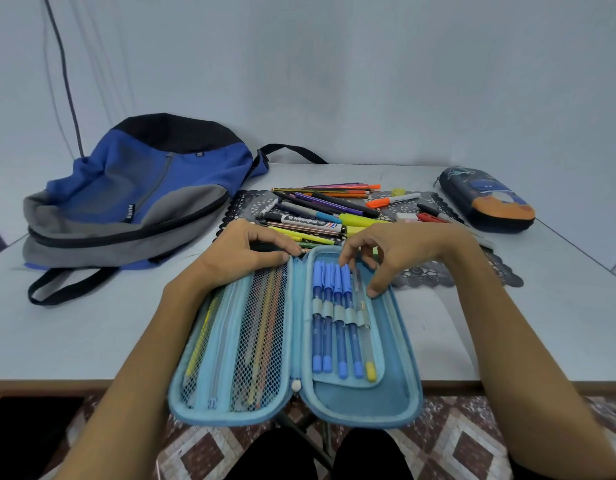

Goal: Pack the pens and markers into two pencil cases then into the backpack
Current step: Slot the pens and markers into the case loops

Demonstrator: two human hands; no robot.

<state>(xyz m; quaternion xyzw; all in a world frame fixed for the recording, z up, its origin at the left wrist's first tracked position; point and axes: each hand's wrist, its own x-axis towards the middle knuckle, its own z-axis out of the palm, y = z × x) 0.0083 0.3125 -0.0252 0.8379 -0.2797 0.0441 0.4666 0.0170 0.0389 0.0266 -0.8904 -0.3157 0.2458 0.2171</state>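
Pinching a clear pen [366,344] with my right hand [400,251], I press my left hand [244,252] flat on the pencil case [386,407]; backpack [144,181] reads PUMA.

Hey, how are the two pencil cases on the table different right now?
The light blue case lies open at the near table edge; the dark case sits closed at the far right. The blue case shows pens inside; the dark case's inside is hidden. Both are oblong, rounded cases.
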